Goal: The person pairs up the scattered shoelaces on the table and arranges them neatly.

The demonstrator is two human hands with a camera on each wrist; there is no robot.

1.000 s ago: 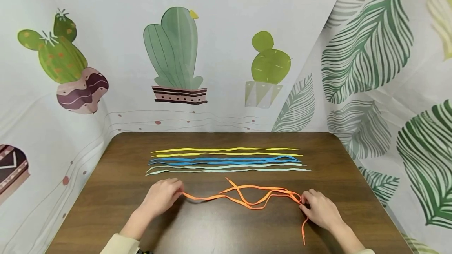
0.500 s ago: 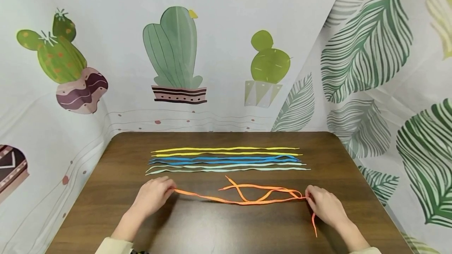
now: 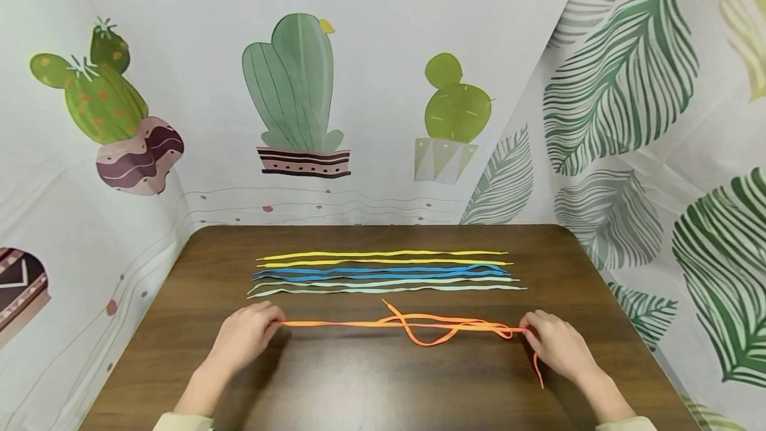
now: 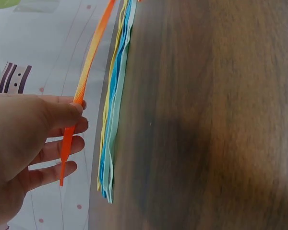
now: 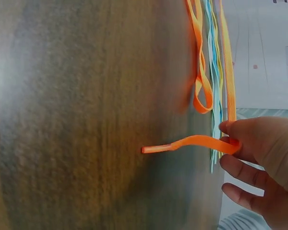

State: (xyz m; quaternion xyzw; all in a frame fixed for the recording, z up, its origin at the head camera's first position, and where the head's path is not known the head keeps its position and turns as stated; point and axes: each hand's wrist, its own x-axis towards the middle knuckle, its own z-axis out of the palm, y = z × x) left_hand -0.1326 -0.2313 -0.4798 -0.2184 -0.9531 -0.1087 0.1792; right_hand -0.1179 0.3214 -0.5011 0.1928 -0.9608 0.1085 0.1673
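Observation:
An orange shoelace (image 3: 335,324) is stretched nearly straight between the two hands, close over the table. The left hand (image 3: 250,334) pinches it near one end between thumb and fingers; in the left wrist view the tipped end of the lace (image 4: 67,141) sticks out below the thumb. Toward the other end, the right hand (image 3: 556,344) pinches it, and a short tail (image 5: 197,140) with a tip hangs free from those fingers. Behind and partly under the taut lace, more orange lace (image 3: 431,343) lies loosely curved, with a loop (image 5: 203,103) near the right hand.
Farther back on the brown wooden table (image 3: 359,384), laces lie side by side in straight rows: yellow (image 3: 383,253), blue (image 3: 383,271) and pale mint (image 3: 383,289). Behind the table hangs a white cloth (image 3: 383,85) printed with cacti and leaves.
The left hand has moved left and the right hand slightly right and away from the body. The orange lace between them has gone from slack and wavy to nearly straight.

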